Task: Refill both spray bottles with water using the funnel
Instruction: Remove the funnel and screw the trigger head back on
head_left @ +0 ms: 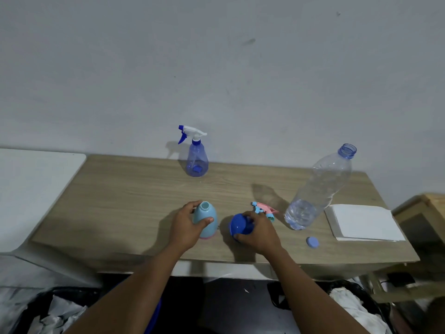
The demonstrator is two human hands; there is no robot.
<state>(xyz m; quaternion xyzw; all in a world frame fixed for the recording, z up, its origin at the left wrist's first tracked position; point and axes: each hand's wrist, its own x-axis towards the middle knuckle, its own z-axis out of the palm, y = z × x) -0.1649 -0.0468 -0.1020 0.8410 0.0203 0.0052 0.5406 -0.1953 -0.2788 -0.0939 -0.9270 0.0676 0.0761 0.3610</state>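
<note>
Funnel [238,225], dark blue, is low on the table [120,189] near the front edge, with the right hand [258,231] curled over it, fingers and thumb gripping its bowl. Just left of it, the left hand [184,225] wraps round the pale bottle [204,213], thumb across its front, holding it upright. That bottle's neck is open, and its pink spray head [263,209] lies on the table just behind the right hand. So one bottle looks ready for filling, but the funnel is not yet in its neck and I cannot tell whether it holds any water. The blue bottle [197,160] stands at the back by the wall, head still screwed on, seemingly empty or nearly so. The water bottle [317,189] stands to the right, uncapped, water only in its lower part; its cap [312,242] lies near the front edge. By my reading, both fills remain.
</note>
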